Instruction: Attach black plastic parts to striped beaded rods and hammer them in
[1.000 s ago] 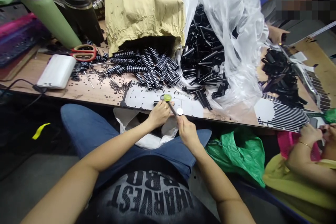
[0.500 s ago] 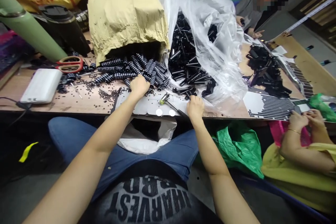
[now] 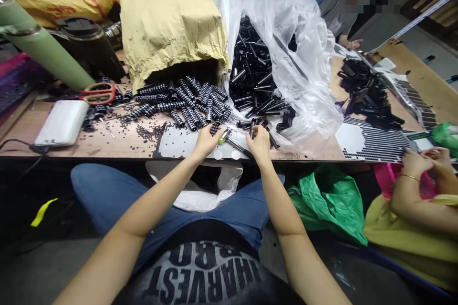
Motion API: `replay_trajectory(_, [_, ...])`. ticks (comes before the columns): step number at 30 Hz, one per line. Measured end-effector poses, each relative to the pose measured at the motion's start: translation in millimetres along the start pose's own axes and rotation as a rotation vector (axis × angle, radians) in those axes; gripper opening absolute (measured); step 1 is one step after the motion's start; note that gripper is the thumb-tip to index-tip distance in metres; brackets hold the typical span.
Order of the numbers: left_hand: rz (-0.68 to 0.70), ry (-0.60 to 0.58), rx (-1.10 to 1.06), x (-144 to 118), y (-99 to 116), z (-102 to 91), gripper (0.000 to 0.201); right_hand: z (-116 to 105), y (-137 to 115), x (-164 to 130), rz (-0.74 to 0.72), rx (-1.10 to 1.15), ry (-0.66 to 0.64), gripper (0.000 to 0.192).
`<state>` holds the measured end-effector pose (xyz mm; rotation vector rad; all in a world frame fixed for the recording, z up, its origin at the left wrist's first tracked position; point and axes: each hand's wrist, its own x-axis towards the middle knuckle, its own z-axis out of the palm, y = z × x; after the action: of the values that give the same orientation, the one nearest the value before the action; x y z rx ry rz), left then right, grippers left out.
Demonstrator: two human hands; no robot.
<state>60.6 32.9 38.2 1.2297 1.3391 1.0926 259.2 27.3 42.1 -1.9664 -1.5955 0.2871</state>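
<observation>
– Since the frame half a second ago, what has moved in the head view?
– Left hand (image 3: 206,144), mainly: it has come back from the heap of ringed rods (image 3: 189,97) towards the hammer (image 3: 239,146). Right hand (image 3: 259,145) has shifted slightly inward and now shows a black tube (image 3: 253,126).

– Take the hammer as the clock's centre, twelve at the far side. Where are the hands?
– Left at nine o'clock, right at three, both just beside it.

– And the fingers?
– On the left they are closed on one ringed rod (image 3: 214,127), whose end shows past the fingertips. On the right they pinch the black tube, which stands roughly upright.

– Is anyone holding the hammer?
– No, it lies on the white board (image 3: 175,142), its greenish face towards the left hand. Two white discs (image 3: 218,154) lie near it, at six and eight.

– What surrounds all this?
– The ringed rods spill from a yellow sack (image 3: 175,14) at eleven. Loose black tubes (image 3: 259,86) lie at one, with a clear plastic bag (image 3: 307,76) over and around them. Red-handled scissors (image 3: 98,94) sit between nine and ten. Well away at three, a co-worker's hands (image 3: 417,163) are at the table edge.
</observation>
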Motion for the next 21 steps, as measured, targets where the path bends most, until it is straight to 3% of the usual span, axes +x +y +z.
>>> replay_trajectory(2, [0.104, -0.010, 0.110, -7, -7, -0.9, 0.027, -3, 6, -2, 0.036, -0.223, -0.027, 0.027])
replay_trajectory(4, [0.153, -0.015, 0.149, -14, -11, -3.3, 0.029, -7, 13, -2, 0.087, -0.206, -0.047, 0.025])
replay_trajectory(8, [0.174, -0.024, 0.053, -17, -9, 0.6, 0.030, -5, 10, -8, 0.159, 0.433, -0.047, 0.024])
replay_trajectory(10, [0.086, -0.060, -0.070, -15, -4, 6.3, 0.031, 2, -3, -16, 0.195, 0.749, -0.210, 0.032])
replay_trajectory(13, [-0.030, -0.059, -0.182, -12, 2, 10.5, 0.028, 12, -28, -32, 0.256, 0.951, -0.473, 0.039])
replay_trajectory(15, [0.088, 0.015, -0.113, -14, 2, 7.9, 0.027, 16, -43, -40, 0.343, 1.002, -0.459, 0.046])
replay_trajectory(18, [0.430, 0.042, 0.121, -21, -2, -0.1, 0.023, 18, -61, -45, 0.467, 1.088, -0.465, 0.055])
replay_trajectory(21, [0.539, -0.011, 0.218, -29, -5, -6.7, 0.017, 17, -69, -44, 0.494, 1.158, -0.522, 0.059])
